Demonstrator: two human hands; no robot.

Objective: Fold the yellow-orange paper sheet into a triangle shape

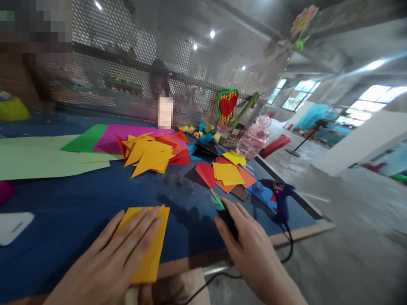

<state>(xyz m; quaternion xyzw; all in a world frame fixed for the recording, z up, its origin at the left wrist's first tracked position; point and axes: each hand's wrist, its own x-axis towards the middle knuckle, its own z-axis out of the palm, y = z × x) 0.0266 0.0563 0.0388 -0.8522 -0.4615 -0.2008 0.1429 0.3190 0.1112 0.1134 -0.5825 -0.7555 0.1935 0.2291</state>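
My left hand (119, 250) lies flat, fingers together, on a folded yellow paper (149, 237) at the near edge of the blue table (79, 212). My right hand (251, 245) is closed around a black tool with a teal tip (218, 203), held just above the tabletop to the right of the yellow paper. A blue glue gun (280, 197) with a black cord stands right of that hand.
Piles of cut yellow, orange and red paper (152, 154) lie mid-table, with large green and magenta sheets (41, 161) to the left. A pink container (254, 140) and a red heart craft (227, 103) stand by the mesh screen. Another person sits behind the mesh.
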